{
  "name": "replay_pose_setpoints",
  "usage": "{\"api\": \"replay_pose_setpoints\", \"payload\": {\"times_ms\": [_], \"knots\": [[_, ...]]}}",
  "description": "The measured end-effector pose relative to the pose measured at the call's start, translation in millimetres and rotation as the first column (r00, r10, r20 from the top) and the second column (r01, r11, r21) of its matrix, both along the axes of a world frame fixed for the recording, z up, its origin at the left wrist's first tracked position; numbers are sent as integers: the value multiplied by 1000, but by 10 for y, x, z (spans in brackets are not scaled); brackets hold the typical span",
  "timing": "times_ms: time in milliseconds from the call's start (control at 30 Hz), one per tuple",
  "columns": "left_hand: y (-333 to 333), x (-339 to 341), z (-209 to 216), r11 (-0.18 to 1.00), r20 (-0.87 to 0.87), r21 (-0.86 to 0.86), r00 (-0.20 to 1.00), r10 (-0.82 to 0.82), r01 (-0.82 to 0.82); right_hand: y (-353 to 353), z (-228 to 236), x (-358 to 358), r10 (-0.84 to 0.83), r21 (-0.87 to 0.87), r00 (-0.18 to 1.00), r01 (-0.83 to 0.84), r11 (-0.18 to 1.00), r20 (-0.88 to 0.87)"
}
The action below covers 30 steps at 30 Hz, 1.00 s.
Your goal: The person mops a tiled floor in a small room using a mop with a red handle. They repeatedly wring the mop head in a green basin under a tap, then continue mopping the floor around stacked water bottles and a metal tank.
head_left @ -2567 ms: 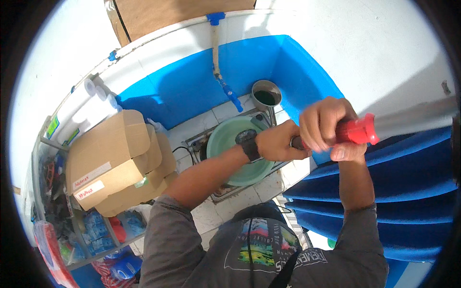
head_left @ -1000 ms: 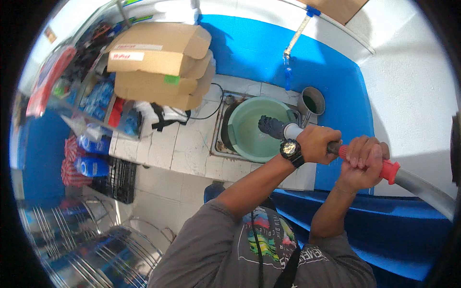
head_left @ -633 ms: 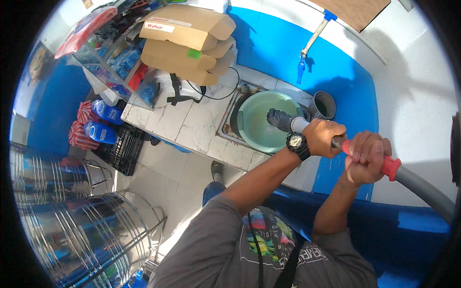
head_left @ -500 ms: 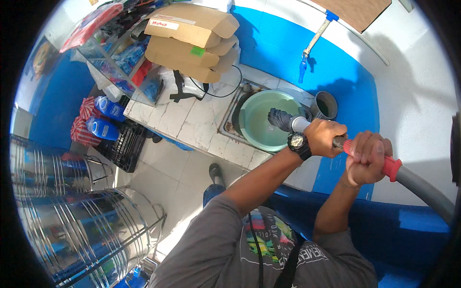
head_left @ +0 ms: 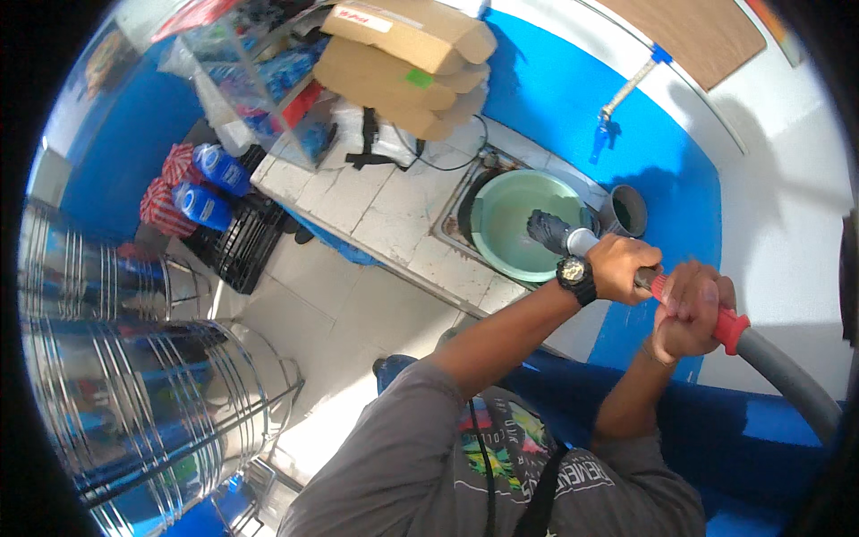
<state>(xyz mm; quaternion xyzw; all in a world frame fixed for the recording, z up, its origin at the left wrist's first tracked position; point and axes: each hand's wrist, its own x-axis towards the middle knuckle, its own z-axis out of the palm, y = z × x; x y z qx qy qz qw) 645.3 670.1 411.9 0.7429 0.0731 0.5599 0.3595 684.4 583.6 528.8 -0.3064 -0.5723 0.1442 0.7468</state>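
Observation:
I hold a twist mop with both hands, tilted so that its dark grey, bunched head [head_left: 548, 231] hangs over a pale green basin [head_left: 490, 243]. The basin contains cloudy water. My left hand [head_left: 625, 268], with a black watch at the wrist, is closed around the shaft just behind the mop's white collar [head_left: 582, 242]. Higher up, my right hand [head_left: 693, 309] wraps the red ribbed sleeve [head_left: 732, 333] and is slightly blurred. Beyond it the grey mop handle [head_left: 787, 380] runs off to the lower right.
The basin sits in a sink set in a white tiled counter [head_left: 376, 215]. A grey bucket [head_left: 624, 213] stands beside it, below a blue-handled tap [head_left: 601, 139]. Cardboard boxes [head_left: 385, 80] and a glass case [head_left: 286, 143] occupy the counter's left. Wire racks [head_left: 161, 385] stand at lower left.
The view has shifted, so the counter and basin appear farther right. Both hands keep their grip on the mop, and its head stays over the basin. My right hand has turned slightly on the sleeve.

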Motion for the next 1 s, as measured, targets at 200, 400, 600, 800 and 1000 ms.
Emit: {"api": "replay_pose_setpoints", "payload": {"times_ms": [200, 400, 600, 800, 1000], "knots": [[-190, -654, 151, 992, 108, -33, 987, 121, -118, -117, 175, -573, 107, -101, 992, -101, 990, 63], [-581, -1787, 513, 957, 133, 6, 949, 287, -290, -442, 588, -1401, 438, -91, 880, -428, 899, 182], [-818, -3326, -176, 825, -9, 70, 827, 563, -561, -442, 393, -2298, 717, -196, 686, -691, 696, 125], [-1284, -4402, -1338, 318, -350, -614, 610, 710, -722, -87, -687, -3232, 796, -288, 574, -808, 513, -194], [-2032, -4630, -1729, 462, -278, -373, 572, 772, -805, -467, -1456, -3972, 789, -386, 548, -816, 430, -279]]}}
